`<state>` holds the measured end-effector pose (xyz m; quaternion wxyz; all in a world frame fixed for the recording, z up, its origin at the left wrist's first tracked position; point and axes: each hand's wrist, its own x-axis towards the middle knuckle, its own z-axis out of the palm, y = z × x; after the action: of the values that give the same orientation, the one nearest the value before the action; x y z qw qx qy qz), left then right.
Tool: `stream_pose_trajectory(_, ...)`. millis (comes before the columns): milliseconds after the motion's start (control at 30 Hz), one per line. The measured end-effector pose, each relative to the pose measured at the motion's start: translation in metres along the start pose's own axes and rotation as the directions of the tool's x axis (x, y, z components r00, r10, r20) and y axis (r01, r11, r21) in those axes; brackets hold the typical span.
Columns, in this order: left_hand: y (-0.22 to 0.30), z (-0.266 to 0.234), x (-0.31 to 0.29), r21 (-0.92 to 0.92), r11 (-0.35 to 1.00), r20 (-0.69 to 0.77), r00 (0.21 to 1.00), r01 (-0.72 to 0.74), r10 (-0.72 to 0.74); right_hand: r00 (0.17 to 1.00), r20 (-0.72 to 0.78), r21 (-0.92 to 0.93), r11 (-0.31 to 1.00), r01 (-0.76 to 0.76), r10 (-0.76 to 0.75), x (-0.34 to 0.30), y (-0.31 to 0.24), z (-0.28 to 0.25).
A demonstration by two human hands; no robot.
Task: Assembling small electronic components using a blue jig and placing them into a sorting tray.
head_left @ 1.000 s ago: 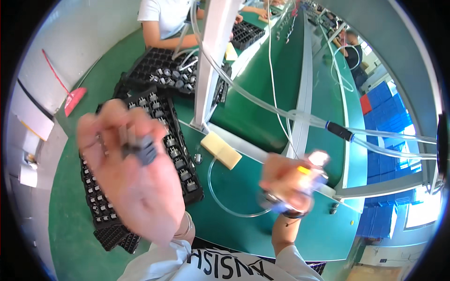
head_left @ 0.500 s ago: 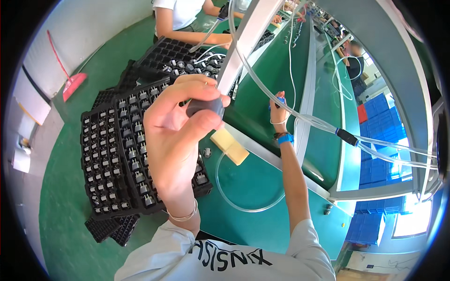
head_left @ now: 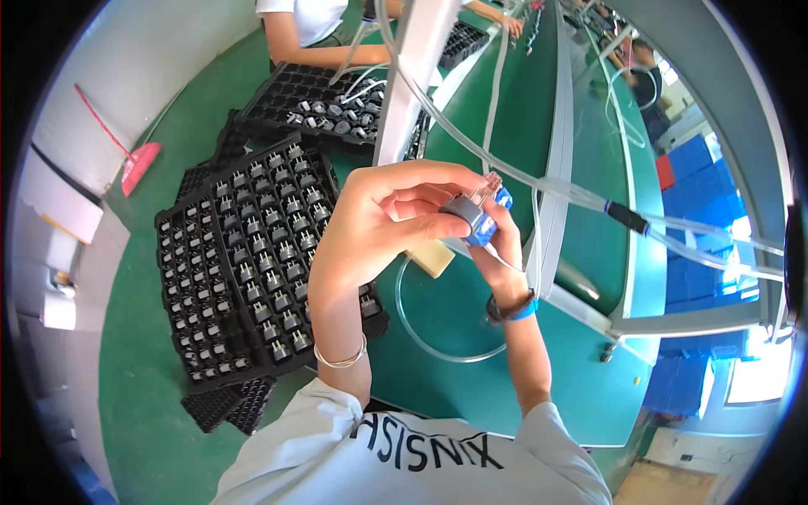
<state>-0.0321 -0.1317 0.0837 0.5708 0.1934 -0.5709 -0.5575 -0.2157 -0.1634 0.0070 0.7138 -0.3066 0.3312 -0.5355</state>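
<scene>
My left hand (head_left: 366,219) is raised over the near end of the bench, its thumb and fingers closed on a small dark-grey power plug (head_left: 464,209). The metal pins of this plug point away toward my right hand (head_left: 507,248). That hand is closed around a small blue object (head_left: 483,231) whose kind I cannot make out. The plug and the blue object meet or overlap, and the fingers hide part of both. Below the hands lies a yellowish block (head_left: 432,258) on the green bench top.
To the left, black trays (head_left: 313,358) hold rows of plugs. A further black tray (head_left: 278,94) with loose plugs stands near a co-worker's arm (head_left: 295,46). A metal post (head_left: 410,88) and clear tubes (head_left: 454,126) cross in front. Blue crates (head_left: 686,387) stand at right.
My left hand has moved right with the plug, turning its pins toward the right hand. My right hand has drawn nearer, and the two hands now meet.
</scene>
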Motion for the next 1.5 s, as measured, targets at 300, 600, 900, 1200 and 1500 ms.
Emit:
stream_pose_trajectory(300, -0.044, 0.017, -0.058, 0.012, 0.994, -0.084, 0.991, 0.105, -0.103, 0.993, 0.113, 0.112, 0.992, -0.054, 0.041, -0.051, -0.009, 0.014)
stream_pose_trajectory(600, -0.044, 0.035, -0.088, 0.07, 0.997, -0.136, 0.99, 0.037, -0.028, 0.971, 0.196, -0.026, 0.991, -0.135, 0.137, -0.081, 0.01, 0.008)
stream_pose_trajectory(900, -0.031, 0.052, -0.109, 0.322, 0.945, -0.286, 0.957, 0.057, 0.04, 0.98, 0.185, -0.13, 0.99, -0.053, 0.077, -0.093, 0.014, 0.011)
stream_pose_trajectory(1200, -0.013, -0.023, -0.16, 0.863, 0.354, -0.393, 0.919, 0.361, 0.02, 0.846, 0.374, -0.796, 0.336, 0.503, -0.381, -0.009, 0.041, -0.045)
stream_pose_trajectory(1500, -0.026, -0.031, -0.166, 0.918, 0.149, -0.331, 0.917, 0.367, -0.221, 0.861, 0.376, -0.839, 0.269, 0.473, -0.342, -0.009, 0.057, -0.034)
